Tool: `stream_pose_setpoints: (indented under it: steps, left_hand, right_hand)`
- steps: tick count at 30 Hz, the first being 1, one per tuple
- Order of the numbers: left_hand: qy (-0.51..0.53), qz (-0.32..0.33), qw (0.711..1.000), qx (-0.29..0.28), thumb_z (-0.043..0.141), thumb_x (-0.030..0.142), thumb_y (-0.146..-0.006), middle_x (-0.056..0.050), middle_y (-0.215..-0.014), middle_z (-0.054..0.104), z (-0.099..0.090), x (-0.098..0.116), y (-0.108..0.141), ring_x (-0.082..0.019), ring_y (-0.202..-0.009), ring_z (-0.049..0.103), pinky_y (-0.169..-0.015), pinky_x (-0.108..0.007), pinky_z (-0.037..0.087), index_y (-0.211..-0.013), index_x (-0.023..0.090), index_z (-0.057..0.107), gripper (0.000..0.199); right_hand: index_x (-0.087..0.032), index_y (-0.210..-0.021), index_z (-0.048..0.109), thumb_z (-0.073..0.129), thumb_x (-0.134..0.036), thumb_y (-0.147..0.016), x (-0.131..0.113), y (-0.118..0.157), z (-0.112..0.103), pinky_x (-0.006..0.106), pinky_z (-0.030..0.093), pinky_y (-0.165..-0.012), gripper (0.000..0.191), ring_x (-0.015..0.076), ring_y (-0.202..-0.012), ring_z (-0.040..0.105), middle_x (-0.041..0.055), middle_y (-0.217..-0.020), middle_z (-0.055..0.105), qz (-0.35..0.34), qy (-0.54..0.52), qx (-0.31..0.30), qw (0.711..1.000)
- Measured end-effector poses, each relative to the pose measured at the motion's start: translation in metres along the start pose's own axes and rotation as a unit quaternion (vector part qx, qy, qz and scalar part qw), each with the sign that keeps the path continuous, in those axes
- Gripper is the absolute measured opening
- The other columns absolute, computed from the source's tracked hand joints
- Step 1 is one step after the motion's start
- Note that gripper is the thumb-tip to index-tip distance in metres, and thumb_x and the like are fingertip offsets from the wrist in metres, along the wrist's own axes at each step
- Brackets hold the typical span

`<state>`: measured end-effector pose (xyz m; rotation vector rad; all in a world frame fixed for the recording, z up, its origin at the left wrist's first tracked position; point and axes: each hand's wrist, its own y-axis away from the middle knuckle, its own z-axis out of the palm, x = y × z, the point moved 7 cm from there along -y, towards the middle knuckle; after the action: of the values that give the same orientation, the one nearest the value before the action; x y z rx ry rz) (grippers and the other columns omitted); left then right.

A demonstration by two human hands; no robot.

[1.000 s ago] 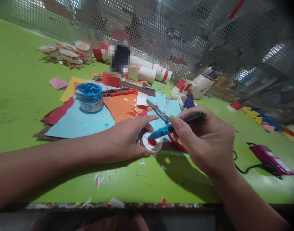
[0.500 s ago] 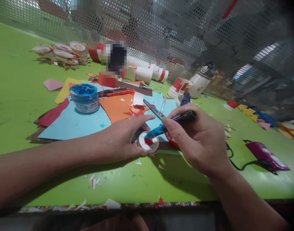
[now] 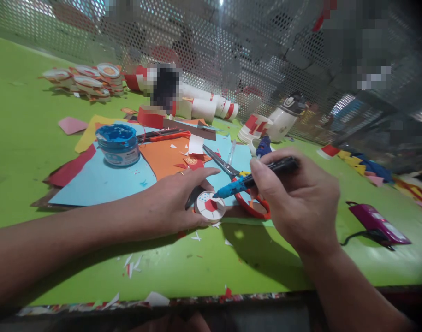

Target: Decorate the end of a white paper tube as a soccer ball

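My left hand [image 3: 178, 198] rests at the table and curls its thumb and fingers around a small white disc [image 3: 211, 216]. On the disc's top are a red hexagon, thin dark lines and a patch of blue dots. A black marker [image 3: 275, 171], its front end coated in blue paint, is gripped by my right hand [image 3: 299, 203]. The painted tip hangs right at the disc's upper edge; whether it touches I cannot tell. Behind the marker lie scissors [image 3: 261, 212] with red-orange handles. An open jar of blue paint [image 3: 119, 150] stands to the left on light blue paper [image 3: 93, 184].
White-and-red paper pieces [image 3: 91, 85] are stacked at the back left. Paper cups [image 3: 204, 109] lie along a perforated metal screen [image 3: 211, 50]. A white bottle [image 3: 282, 122] stands behind. To the right is a purple device [image 3: 380, 223] with a black strap. Paper scraps litter the front edge.
My right hand has shifted right and drawn the marker's painted tip back from over the disc toward its edge. More blue dots and the scissors' handles now show. The view has shifted slightly.
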<state>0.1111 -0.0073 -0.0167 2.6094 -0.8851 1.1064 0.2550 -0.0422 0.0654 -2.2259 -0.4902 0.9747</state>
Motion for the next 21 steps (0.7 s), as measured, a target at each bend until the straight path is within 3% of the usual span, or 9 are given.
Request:
stream_pose_setpoints:
  steps: [21]
  left_hand:
    - [0.007, 0.015, 1.0, 0.003, 0.072, 0.037, -0.075, -0.008, -0.109, 0.067, 0.0013, -0.0015, -0.0003, -0.021, -0.08, 0.062, -0.073, -0.033, 0.045, -0.143, 0.022, 0.038, 0.078]
  right_hand:
    - [-0.023, -0.076, 0.058, 0.066, -0.019, -0.084, 0.0011, 0.0012, 0.0108, 0.023, 0.041, -0.045, 0.012, 0.0088, -0.046, 0.049, -0.0062, -0.058, 0.056, -0.016, 0.004, -0.034, 0.999]
